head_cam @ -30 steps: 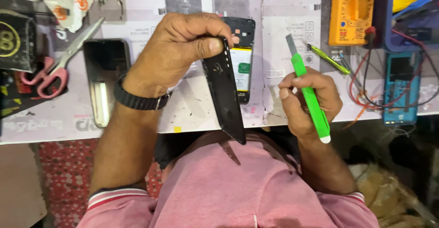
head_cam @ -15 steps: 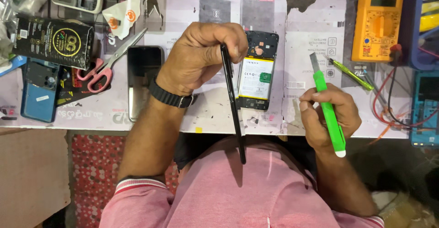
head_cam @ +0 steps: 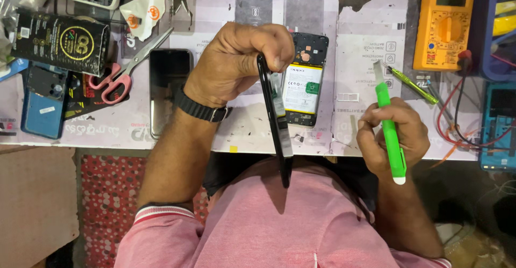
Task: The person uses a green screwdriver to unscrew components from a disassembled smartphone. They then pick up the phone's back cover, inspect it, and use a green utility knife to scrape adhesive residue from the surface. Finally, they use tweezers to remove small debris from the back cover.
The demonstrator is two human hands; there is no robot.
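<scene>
My left hand [head_cam: 239, 58], with a black watch on the wrist, grips the top end of a black phone screen panel [head_cam: 277, 123] held edge-on, its lower end resting against my pink shirt. My right hand [head_cam: 395, 133] holds a green-handled scraper tool [head_cam: 388, 123] with its blade pointing up and away from me. Between my hands, an opened phone body [head_cam: 302, 80] lies on the bench with its battery and boards showing.
A dark phone [head_cam: 167, 88] and pink-handled scissors [head_cam: 126, 69] lie at the left beside a black box [head_cam: 59, 42] and a blue phone [head_cam: 45, 101]. An orange multimeter [head_cam: 443, 29], a yellow-green screwdriver [head_cam: 411, 82] and red wires [head_cam: 457, 123] sit at the right.
The screen panel has turned from face-on to edge-on in my left hand. My right hand has kept its hold on the green tool. The view shifted, showing more of the left bench.
</scene>
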